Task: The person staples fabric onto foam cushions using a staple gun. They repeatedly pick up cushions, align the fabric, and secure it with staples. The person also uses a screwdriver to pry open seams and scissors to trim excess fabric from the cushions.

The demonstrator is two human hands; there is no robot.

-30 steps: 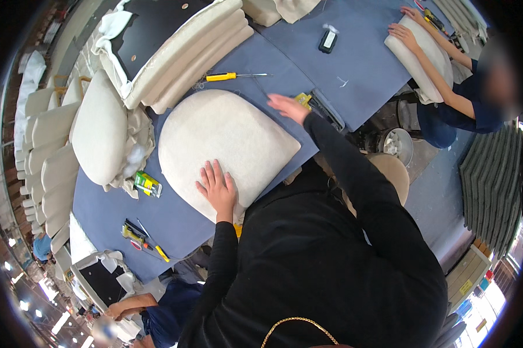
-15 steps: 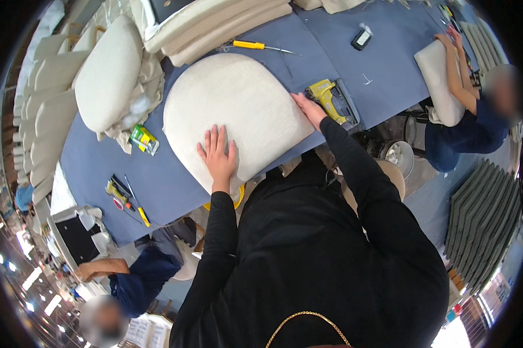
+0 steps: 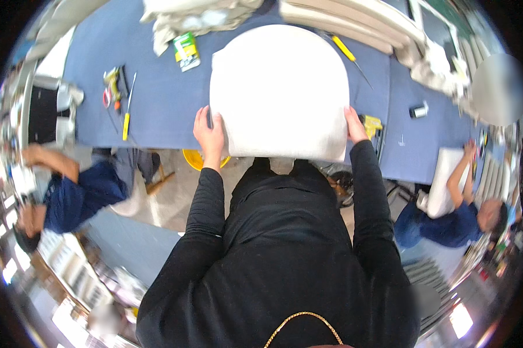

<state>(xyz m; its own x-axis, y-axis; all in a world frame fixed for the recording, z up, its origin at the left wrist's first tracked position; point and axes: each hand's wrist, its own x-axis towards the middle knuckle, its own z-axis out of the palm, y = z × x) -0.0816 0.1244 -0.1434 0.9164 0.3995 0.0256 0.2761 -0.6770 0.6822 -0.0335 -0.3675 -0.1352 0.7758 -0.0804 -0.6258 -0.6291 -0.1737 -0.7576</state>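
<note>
A cream upholstered cushion (image 3: 279, 93), rounded at the far end and straight at the near end, reaches over the near edge of the blue-covered table. At its near left side is my left hand (image 3: 210, 138), thumb and fingers against the edge. My right hand (image 3: 355, 125) holds the opposite side, fingers partly hidden behind the edge. Just beyond the right hand lies a yellow staple gun (image 3: 372, 124). A yellow-handled pointed tool (image 3: 345, 50) rests past the cushion's far right side.
On the left of the table (image 3: 163, 110) lie another staple gun (image 3: 114, 84), a yellow-handled screwdriver (image 3: 126, 124) and a green-yellow packet (image 3: 186, 51). Cream padded pieces (image 3: 337, 26) line the far side. Co-workers sit at left (image 3: 87, 194) and right (image 3: 450, 223). A yellow bucket (image 3: 193, 158) stands below.
My left hand has gone from lying flat on the cushion to its left side. The cushion has turned, its straight side now facing me. The view has shifted too.
</note>
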